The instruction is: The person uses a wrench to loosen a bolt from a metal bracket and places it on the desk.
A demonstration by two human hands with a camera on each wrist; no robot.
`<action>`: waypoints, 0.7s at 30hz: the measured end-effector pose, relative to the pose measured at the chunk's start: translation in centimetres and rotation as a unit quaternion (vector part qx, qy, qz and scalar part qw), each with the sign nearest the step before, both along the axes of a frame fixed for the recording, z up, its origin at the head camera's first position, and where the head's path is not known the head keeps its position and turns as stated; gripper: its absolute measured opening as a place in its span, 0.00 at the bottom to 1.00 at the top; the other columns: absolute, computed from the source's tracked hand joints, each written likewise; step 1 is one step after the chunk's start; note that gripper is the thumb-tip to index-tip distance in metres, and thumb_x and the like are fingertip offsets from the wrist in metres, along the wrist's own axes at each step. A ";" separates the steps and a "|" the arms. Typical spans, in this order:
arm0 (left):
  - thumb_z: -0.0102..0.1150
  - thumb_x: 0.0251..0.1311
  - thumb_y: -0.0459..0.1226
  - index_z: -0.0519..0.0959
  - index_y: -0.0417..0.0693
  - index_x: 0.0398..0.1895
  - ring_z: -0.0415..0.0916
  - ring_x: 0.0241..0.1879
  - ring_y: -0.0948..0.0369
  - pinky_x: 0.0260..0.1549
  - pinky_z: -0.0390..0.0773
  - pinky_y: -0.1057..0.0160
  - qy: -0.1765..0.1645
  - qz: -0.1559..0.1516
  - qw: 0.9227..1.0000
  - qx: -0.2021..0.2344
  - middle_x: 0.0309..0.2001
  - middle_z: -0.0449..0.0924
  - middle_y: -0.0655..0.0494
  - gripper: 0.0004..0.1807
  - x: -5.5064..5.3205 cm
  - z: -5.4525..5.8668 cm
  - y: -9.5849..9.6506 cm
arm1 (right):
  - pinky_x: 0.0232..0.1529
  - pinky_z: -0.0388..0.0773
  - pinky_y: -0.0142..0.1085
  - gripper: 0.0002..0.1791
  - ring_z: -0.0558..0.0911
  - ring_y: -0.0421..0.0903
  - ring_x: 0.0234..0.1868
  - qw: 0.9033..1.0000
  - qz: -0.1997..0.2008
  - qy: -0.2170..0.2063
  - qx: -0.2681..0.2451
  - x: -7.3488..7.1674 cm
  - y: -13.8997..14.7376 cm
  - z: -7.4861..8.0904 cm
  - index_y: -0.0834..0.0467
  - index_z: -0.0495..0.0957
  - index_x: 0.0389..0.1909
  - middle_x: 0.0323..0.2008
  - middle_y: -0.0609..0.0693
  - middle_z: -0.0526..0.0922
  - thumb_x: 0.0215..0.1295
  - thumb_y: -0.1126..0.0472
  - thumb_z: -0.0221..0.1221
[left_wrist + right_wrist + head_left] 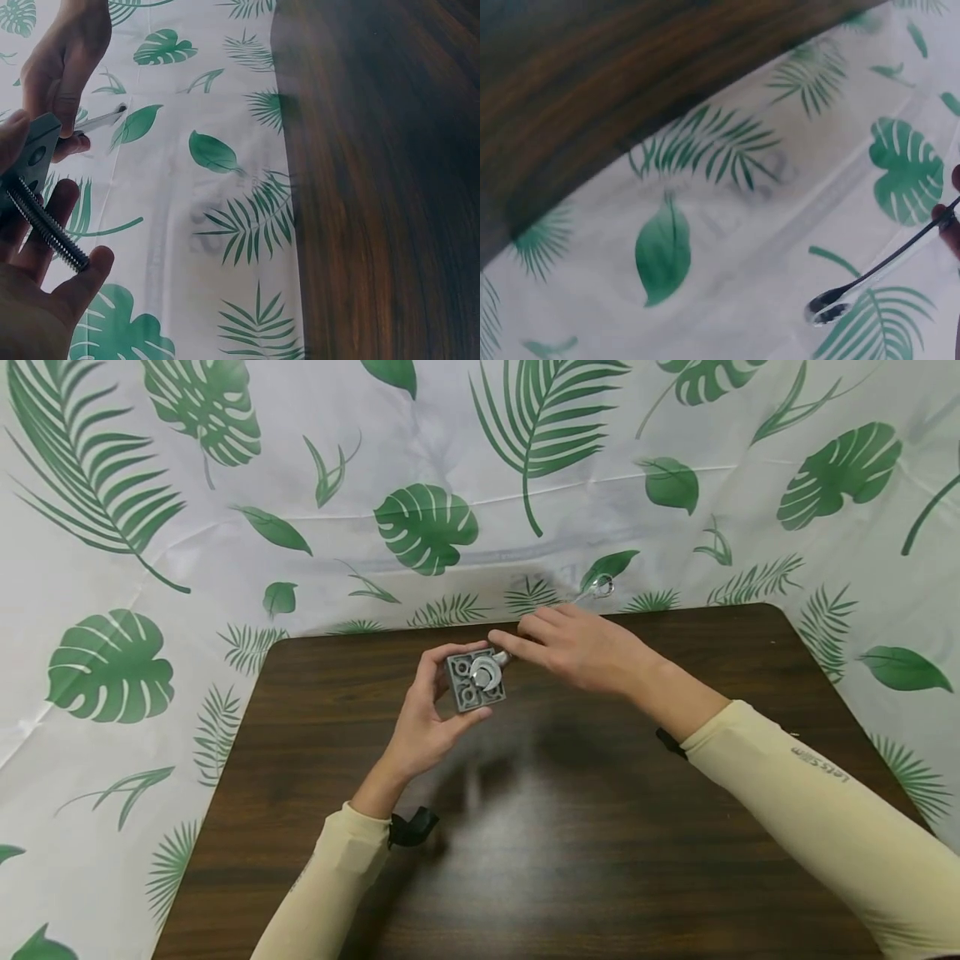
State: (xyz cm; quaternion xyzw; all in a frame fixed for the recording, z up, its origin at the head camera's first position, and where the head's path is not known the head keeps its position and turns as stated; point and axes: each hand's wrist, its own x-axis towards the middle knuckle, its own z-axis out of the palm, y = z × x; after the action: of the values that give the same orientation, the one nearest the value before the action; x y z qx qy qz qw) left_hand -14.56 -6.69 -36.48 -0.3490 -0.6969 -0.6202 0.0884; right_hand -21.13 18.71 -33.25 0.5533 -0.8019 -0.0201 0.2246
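My left hand (431, 718) grips a square grey metal plate (468, 696) by its edges, fingers at the far side and thumb at the near edge. The plate has round recesses in its face. A bolt passes through it; its hex head (482, 679) faces up in the head view, and its long threaded shank (49, 229) sticks out of the other side in the left wrist view. My right hand (581, 647) holds a shiny wrench (501, 657) by the handle, one end around the bolt head. Its other end (829, 306) points away beyond the hand.
Below the hands is a dark brown wood-grain table (600, 827) with rounded far corners. A white sheet (315, 577) printed with green leaves hangs behind it and along its sides. Black straps sit at both wrists, by the pale yellow sleeves (810, 810).
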 end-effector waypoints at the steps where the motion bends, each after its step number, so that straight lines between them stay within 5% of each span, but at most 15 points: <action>1: 0.67 0.47 0.16 0.58 0.28 0.63 0.75 0.53 0.48 0.51 0.73 0.59 0.000 -0.001 1.000 -0.003 0.64 0.68 0.36 0.40 0.0 -0.1 -0.1 | 0.43 0.73 0.47 0.39 0.73 0.55 0.43 1.000 0.005 0.009 0.005 -0.1 0.0 0.1 0.56 0.63 0.73 0.44 0.56 0.74 0.60 0.77 0.60; 11: 0.68 0.48 0.17 0.59 0.29 0.64 0.74 0.54 0.50 0.51 0.74 0.57 -0.009 -0.009 1.000 -0.021 0.65 0.68 0.38 0.40 0.1 -0.1 -0.2 | 0.53 0.72 0.49 0.39 0.75 0.56 0.49 0.998 0.031 0.042 0.025 -0.8 0.0 1.0 0.56 0.64 0.72 0.46 0.58 0.76 0.59 0.77 0.62; 21: 0.67 0.47 0.15 0.59 0.33 0.65 0.76 0.54 0.48 0.49 0.76 0.58 0.001 -0.013 1.000 0.023 0.66 0.68 0.43 0.41 -0.6 -1.1 -0.5 | 0.45 0.73 0.50 0.38 0.74 0.57 0.44 1.000 -0.005 0.008 -0.019 -0.9 1.4 0.4 0.56 0.66 0.71 0.45 0.58 0.76 0.59 0.80 0.58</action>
State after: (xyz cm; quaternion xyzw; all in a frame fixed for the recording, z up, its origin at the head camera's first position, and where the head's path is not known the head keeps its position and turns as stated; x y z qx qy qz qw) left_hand -15.12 -7.18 -37.58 -0.3564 -0.6780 -0.6367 0.0890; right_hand -21.99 20.06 -32.87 0.5451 -0.8029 -0.0108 0.2413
